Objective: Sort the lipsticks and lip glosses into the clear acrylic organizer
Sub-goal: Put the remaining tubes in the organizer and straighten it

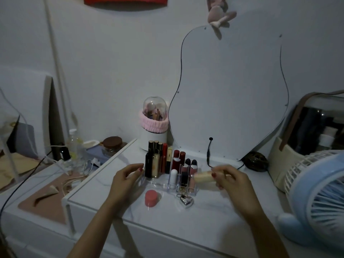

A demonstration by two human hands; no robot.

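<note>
Dim white vanity [204,211]: right hand [230,179] grips a cream tube [202,177] beside the clear organizer [160,185]; left hand [126,178] relaxed.

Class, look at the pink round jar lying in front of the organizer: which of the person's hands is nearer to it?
Left. The left hand hovers just left of the pink jar; the right hand is farther right, holding a cream tube.

bare forearms, hands [128,178] with red-painted nails
</note>
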